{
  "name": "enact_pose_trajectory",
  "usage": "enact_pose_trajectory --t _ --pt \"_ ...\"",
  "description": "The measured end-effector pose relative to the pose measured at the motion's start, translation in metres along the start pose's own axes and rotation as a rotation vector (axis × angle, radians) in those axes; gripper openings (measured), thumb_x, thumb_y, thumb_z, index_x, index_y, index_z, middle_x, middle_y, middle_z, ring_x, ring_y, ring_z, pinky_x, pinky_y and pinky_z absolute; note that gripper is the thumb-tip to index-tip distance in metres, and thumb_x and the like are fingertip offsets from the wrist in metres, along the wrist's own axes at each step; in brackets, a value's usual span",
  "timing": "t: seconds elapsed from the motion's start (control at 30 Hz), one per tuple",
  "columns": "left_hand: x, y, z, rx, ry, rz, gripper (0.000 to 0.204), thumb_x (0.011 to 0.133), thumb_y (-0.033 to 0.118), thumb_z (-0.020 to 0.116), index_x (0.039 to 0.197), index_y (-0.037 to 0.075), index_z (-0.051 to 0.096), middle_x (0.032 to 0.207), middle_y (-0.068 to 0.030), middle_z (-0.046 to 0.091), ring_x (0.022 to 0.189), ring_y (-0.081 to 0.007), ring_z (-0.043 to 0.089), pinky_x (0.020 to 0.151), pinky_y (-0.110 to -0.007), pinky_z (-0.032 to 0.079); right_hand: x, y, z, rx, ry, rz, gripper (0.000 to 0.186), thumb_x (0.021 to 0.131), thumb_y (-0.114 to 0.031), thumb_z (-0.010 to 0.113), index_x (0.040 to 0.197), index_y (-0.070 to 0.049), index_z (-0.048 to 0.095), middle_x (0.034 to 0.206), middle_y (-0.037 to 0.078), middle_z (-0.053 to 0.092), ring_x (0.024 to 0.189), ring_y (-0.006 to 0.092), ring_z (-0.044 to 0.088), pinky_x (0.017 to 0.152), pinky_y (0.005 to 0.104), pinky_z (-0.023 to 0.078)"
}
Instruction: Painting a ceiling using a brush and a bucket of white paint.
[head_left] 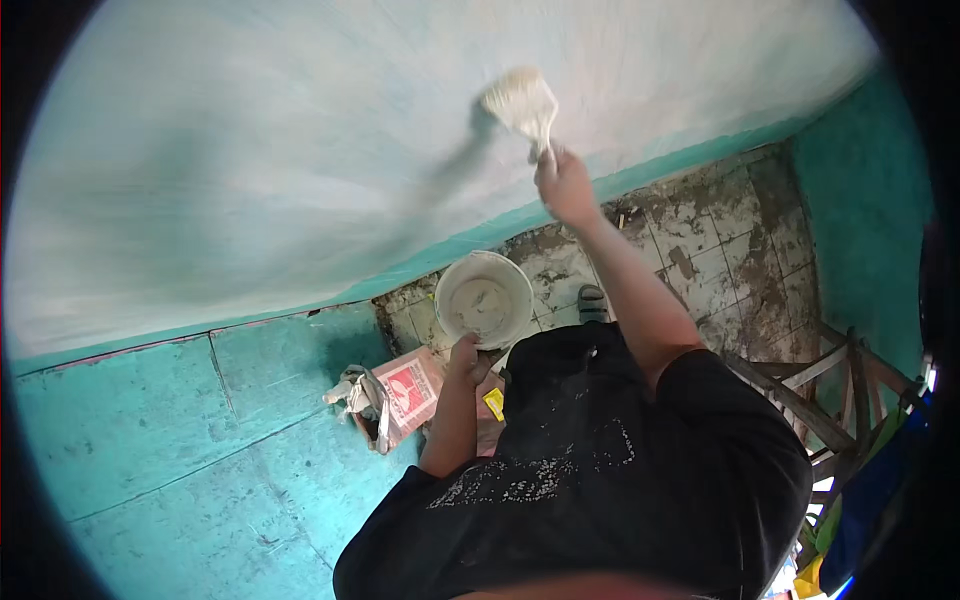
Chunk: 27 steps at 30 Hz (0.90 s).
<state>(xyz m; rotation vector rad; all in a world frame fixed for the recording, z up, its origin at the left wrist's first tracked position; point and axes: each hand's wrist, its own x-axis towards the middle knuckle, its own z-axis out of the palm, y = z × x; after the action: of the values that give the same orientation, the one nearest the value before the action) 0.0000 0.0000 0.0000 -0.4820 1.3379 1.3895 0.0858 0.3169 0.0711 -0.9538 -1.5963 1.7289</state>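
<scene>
My right hand (565, 185) is closed on the handle of a wide, white paint-coated brush (520, 102), its bristles at the upper wall (260, 140), which is coated in streaky white over turquoise; I cannot tell whether they touch it. A shadow falls down-left of the brush. Below, my left hand (463, 356) is closed at the near rim of a white bucket (512, 285) with pale liquid in the bottom, apparently gripping it.
A pink-printed cardboard box (420, 385) with a grey cloth (370, 395) lies left of the bucket. A dark sandal (591, 300) is on the stained tiled floor (735, 255). Wooden framework (850, 385) stands at right, beside a turquoise wall (860, 230).
</scene>
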Motion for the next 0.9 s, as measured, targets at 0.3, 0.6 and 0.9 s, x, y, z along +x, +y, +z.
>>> enact_pose_trajectory --t 0.3,0.6,0.9 --pt "0.016 -0.003 -0.007 -0.012 -0.012 0.009 0.047 0.086 0.01 0.03 0.13 -0.005 0.023 0.127 -0.0247 0.038 0.114 -0.0373 0.045 0.095 -0.05 0.04 -0.007 0.166 0.023 -0.629 -0.053 0.21 0.028 0.086 -0.021 0.042 0.083 0.001 0.059 0.084 0.022 0.06 0.083 0.041 0.057 0.071 0.0478 0.046" --pt "-0.024 -0.016 -0.019 -0.003 0.04 -0.02 0.048 0.086 0.011 0.029 0.131 -0.004 0.023 0.129 -0.0242 0.036 0.116 -0.0376 0.043 0.095 -0.052 0.039 -0.039 -0.035 0.044 0.117 -0.067 0.241 0.033 0.091 -0.03 0.043 0.082 -0.001 0.056 0.061 0.005 0.053 0.047 0.0123 0.048 0.044 0.0269 0.038" --pt "-0.017 -0.031 -0.026 -0.012 0.053 -0.02 0.048 0.086 0.012 0.028 0.131 -0.004 0.022 0.129 -0.0252 0.035 0.115 -0.0388 0.043 0.095 -0.052 0.039 -0.068 -0.14 0.014 0.441 -0.074 -0.164 0.027 0.094 -0.026 0.038 0.089 -0.004 0.053 0.054 0.0 0.045 0.043 0.0075 0.041 0.04 0.0222 0.031"
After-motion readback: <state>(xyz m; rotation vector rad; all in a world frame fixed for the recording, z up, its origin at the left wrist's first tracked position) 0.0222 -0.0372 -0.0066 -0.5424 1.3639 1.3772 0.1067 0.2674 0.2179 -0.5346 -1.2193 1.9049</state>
